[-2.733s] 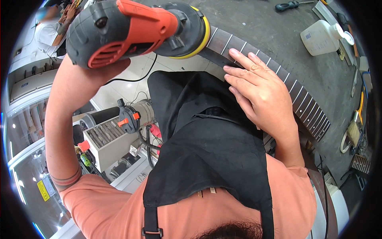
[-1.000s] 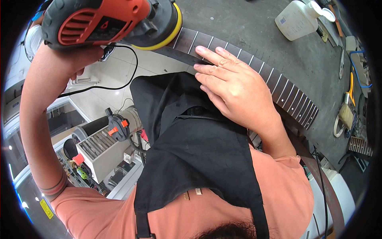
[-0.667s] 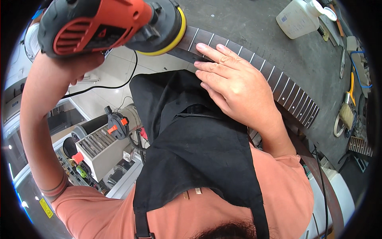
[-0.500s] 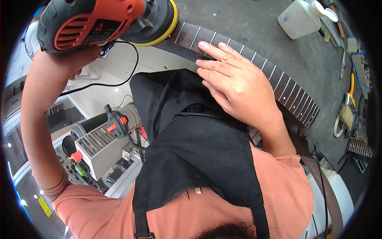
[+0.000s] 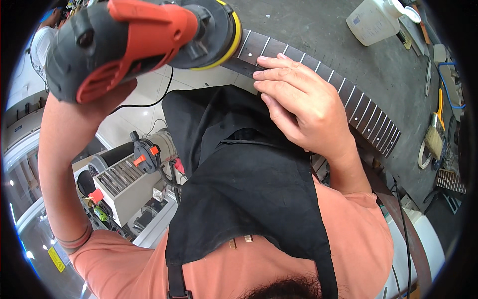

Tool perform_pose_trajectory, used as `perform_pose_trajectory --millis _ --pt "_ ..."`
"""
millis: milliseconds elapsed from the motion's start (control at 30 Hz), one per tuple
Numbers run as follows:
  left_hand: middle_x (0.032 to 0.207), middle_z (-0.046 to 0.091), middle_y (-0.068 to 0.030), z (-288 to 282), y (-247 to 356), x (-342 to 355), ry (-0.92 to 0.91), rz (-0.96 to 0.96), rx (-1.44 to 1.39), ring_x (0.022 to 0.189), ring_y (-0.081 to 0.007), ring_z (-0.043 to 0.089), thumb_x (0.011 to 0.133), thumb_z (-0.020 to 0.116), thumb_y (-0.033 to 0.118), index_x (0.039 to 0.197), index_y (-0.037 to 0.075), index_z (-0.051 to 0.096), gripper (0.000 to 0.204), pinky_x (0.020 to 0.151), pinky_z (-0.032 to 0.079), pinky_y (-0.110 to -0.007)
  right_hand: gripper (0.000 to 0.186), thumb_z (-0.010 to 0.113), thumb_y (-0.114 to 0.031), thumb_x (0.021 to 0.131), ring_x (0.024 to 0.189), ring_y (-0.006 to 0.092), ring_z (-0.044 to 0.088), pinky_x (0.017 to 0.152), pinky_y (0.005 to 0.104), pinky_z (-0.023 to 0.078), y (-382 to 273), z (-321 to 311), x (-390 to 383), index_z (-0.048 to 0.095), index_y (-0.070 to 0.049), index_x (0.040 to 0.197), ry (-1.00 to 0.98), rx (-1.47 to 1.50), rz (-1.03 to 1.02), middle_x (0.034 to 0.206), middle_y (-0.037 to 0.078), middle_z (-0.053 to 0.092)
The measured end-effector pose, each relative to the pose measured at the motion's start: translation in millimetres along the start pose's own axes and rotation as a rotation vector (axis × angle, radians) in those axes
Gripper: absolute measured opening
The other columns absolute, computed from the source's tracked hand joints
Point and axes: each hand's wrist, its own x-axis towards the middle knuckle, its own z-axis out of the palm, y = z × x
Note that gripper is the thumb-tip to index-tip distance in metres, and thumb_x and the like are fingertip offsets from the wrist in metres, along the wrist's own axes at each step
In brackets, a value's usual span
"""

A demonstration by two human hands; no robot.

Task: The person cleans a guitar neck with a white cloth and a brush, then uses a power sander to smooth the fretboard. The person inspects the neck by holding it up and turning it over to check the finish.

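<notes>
The red polisher [image 5: 154,30], gripped by the left hand [image 5: 115,95], fingertips hidden, has swung nearer the right hand's [image 5: 311,99] fingers, now drawn together on the guitar neck [image 5: 366,117] beneath them, apparently overlapping more frets.

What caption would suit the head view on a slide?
The left hand holds a power tool; the right hand rests on a fretted neck.

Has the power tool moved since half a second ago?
Yes, the power tool moved right along the fretted neck, now hiding a fret visible earlier.
</notes>
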Motion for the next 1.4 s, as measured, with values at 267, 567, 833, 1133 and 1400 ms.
perform_pose_trajectory --millis 267,567,833,1133,1400 --pt "0.122 0.082 -0.0098 -2 2 -2 -0.020 -0.051 0.007 0.111 -0.0227 0.079 0.088 0.091 0.005 0.134 0.005 0.075 0.048 0.098 0.061 -0.037 0.019 0.080 0.001 0.085 0.119 0.0325 0.077 0.112 0.0481 0.061 5 2 -2 0.077 0.000 0.105 0.046 -0.010 -0.038 0.111 0.013 0.079" --pt "0.124 0.080 -0.0086 -3 9 16 -0.031 -0.102 -0.061 0.108 -0.0199 0.074 0.085 0.090 0.001 0.138 0.005 0.072 0.056 0.096 0.057 -0.036 0.018 0.080 -0.003 0.086 0.119 0.0318 0.076 0.112 0.0466 0.061 4 3 -2 0.076 0.000 0.104 0.052 -0.033 -0.046 0.111 0.013 0.078" --pt "0.131 0.077 -0.0112 -13 11 39 -0.092 -0.231 -0.102 0.116 -0.0241 0.072 0.080 0.090 -0.002 0.144 0.006 0.068 0.067 0.104 0.055 -0.041 0.017 0.076 0.000 0.088 0.121 0.0308 0.075 0.115 0.0442 0.059 5 4 0 0.076 0.000 0.106 0.037 -0.044 -0.026 0.113 0.012 0.078" --pt "0.138 0.073 -0.0142 -11 -2 56 -0.124 -0.220 -0.178 0.126 -0.0288 0.070 0.075 0.089 -0.005 0.150 0.007 0.064 0.080 0.113 0.053 -0.046 0.023 0.071 0.004 0.085 0.124 0.0321 0.073 0.115 0.0439 0.058 9 6 -3 0.074 -0.001 0.107 0.035 -0.060 -0.007 0.113 0.011 0.076" --pt "0.145 0.070 -0.0168 -10 -22 71 -0.104 -0.137 -0.318 0.134 -0.0329 0.069 0.071 0.089 -0.008 0.156 0.007 0.059 0.091 0.121 0.050 -0.051 0.066 0.089 -0.017 0.086 0.132 0.0371 0.060 0.109 0.0493 0.049 -16 -42 -35 0.064 -0.012 0.147 0.047 -0.432 0.411 0.141 0.014 0.061"
